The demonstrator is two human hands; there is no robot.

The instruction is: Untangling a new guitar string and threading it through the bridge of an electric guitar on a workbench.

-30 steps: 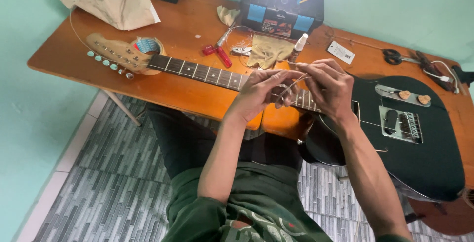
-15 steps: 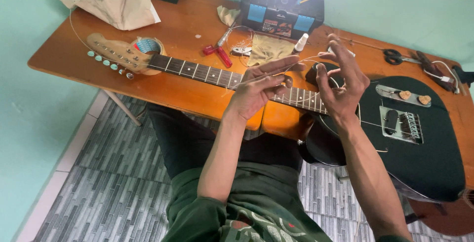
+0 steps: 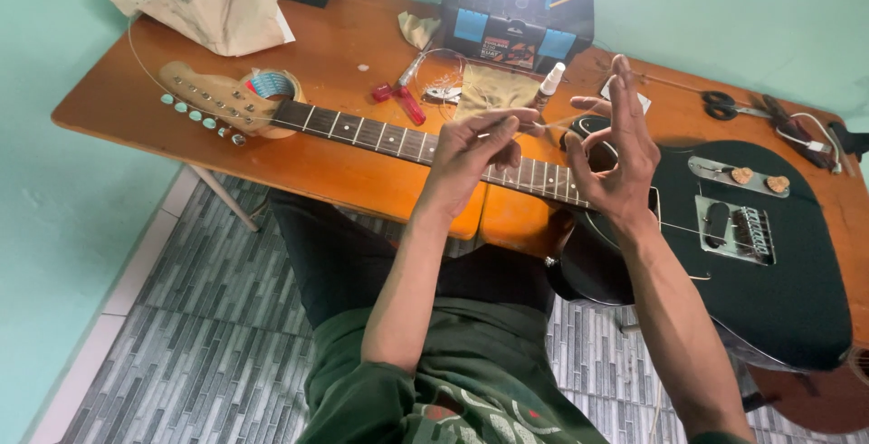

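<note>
left hand point(image 3: 471, 141) pinching thin string point(image 3: 543, 125) over guitar point(image 3: 543, 181) neck | right hand point(image 3: 620, 150) fingers spread wide, string at fingertips | guitar flat across bench point(image 3: 344, 172) | far: red pliers point(image 3: 398, 100), small bottle point(image 3: 549, 82), toolbox point(image 3: 516, 19) | right: scissors point(image 3: 724, 105)

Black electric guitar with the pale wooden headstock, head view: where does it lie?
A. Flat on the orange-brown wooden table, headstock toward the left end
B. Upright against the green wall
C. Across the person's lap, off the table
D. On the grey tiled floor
A: the black electric guitar lies flat on the orange-brown wooden table, its pale headstock at the left end, with both hands raised above its neck.
</note>
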